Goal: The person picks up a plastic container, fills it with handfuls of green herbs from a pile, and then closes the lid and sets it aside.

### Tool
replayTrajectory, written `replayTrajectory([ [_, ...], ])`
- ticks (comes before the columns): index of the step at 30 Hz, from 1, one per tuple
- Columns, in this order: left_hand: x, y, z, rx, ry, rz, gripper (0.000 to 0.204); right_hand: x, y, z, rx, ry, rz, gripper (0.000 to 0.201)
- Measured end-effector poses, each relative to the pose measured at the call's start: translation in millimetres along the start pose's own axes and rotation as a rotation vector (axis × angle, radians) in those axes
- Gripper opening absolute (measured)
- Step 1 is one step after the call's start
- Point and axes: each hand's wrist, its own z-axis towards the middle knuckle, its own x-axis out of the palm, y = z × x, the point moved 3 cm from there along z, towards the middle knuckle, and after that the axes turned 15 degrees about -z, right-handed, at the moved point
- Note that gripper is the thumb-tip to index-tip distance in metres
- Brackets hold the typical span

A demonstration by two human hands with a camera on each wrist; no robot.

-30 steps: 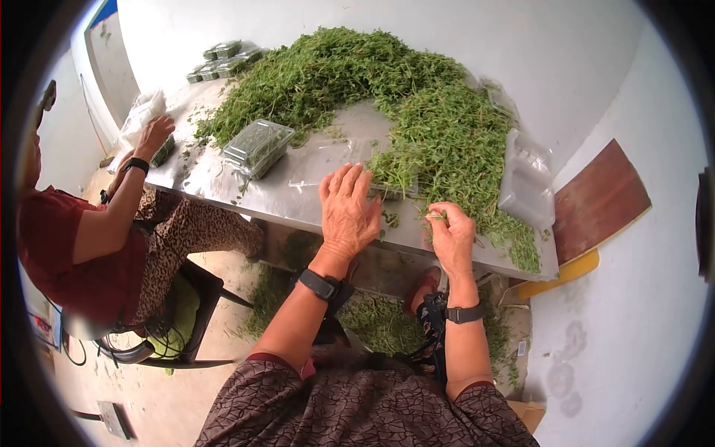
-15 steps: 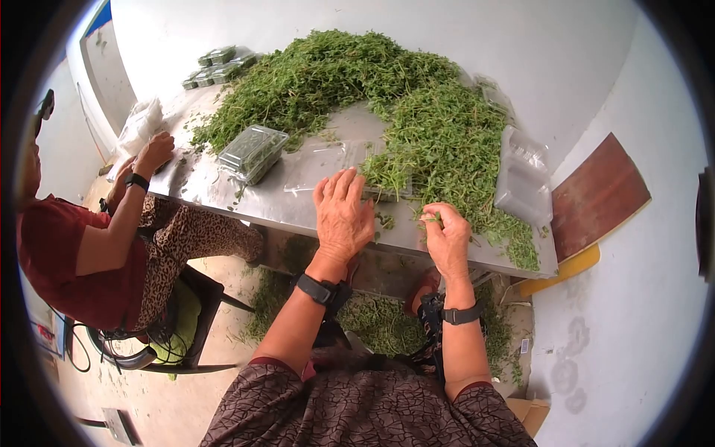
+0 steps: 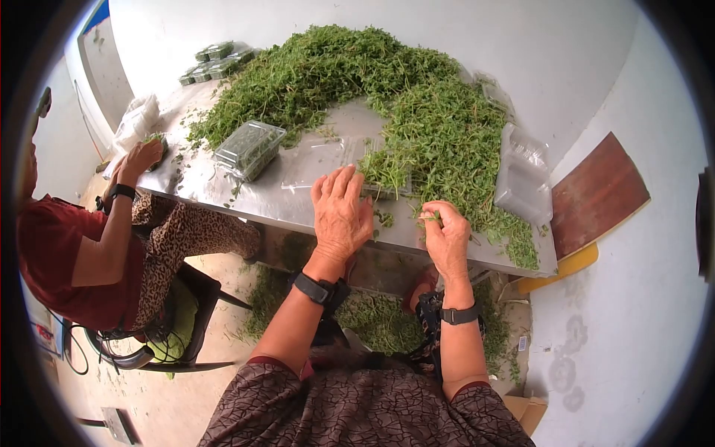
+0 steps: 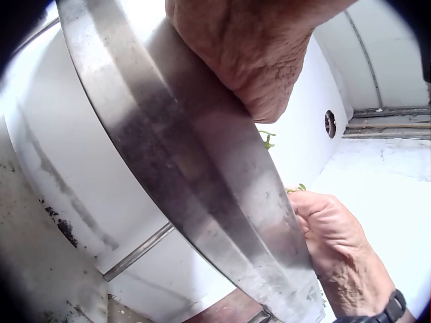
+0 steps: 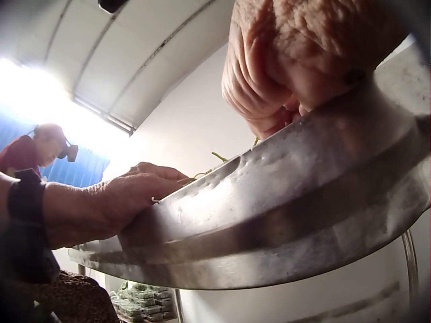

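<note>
My left hand (image 3: 341,212) lies at the front edge of the steel table (image 3: 223,195), fingers pointing forward and lightly bent, near an open clear plastic box (image 3: 316,164) with greens at its right end. In the right wrist view the same hand (image 5: 131,198) is low along the table rim. To the right, my right hand (image 3: 447,242) pinches a small green sprig (image 3: 433,217) between thumb and curled forefinger, just over the edge. Beyond both hands spreads a large heap of leafy green stems (image 3: 447,127). A few loose leaves (image 3: 383,218) lie between the hands.
A lidded box of greens (image 3: 251,151) stands left of the open box. Nested clear boxes (image 3: 523,175) sit at the right end, more filled boxes (image 3: 216,65) at the back left. Another person (image 3: 82,246) sits at left. A brown board (image 3: 602,197) leans on the right wall.
My two hands keep nearly the same place, the right still pinching the sprig. At left, the other person's hand has shifted slightly, and a green-filled box shows beside it.
</note>
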Motion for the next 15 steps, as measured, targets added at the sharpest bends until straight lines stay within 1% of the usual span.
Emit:
replayTrajectory([
  [3, 0.0, 0.0, -0.2, 0.005, -0.001, -0.002, 0.045, 2.1, -4.0, -0.2, -0.049, -0.026, -0.004, 0.010],
  [15, -0.2, -1.2, 0.2, 0.024, -0.023, 0.002, 0.045, 2.4, -3.9, -0.6, -0.033, -0.023, 0.006, 0.011],
])
